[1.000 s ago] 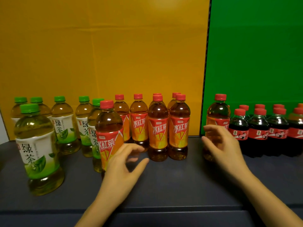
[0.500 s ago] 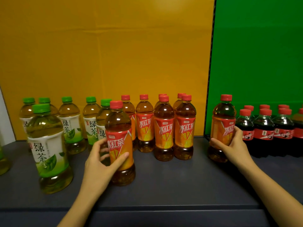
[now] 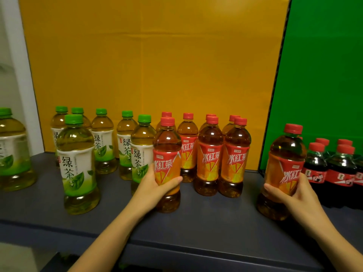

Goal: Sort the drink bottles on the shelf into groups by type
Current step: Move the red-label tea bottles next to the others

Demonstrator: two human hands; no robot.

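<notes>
On the shelf (image 3: pixel 206 218), sorting is nearly done: two stray iced tea bottles, at 6 o'clock (image 3: pixel 167 163) and 3 o'clock (image 3: pixel 282 173) of the red group (image 3: pixel 222 156), are clasped by the left hand (image 3: pixel 155 185) and right hand (image 3: pixel 294 195).

An orange backdrop (image 3: pixel 153 65) meets a green backdrop (image 3: pixel 324 75) beside a white post (image 3: pixel 17 75)

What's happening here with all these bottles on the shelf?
A person is sorting drinks by type on a dark shelf. The left hand grips an iced red tea bottle standing right beside the green tea bottles. The right hand holds another iced red tea bottle that sits next to the cola bottles. Between them stands the main iced red tea group; both held bottles are apart from it.
</notes>
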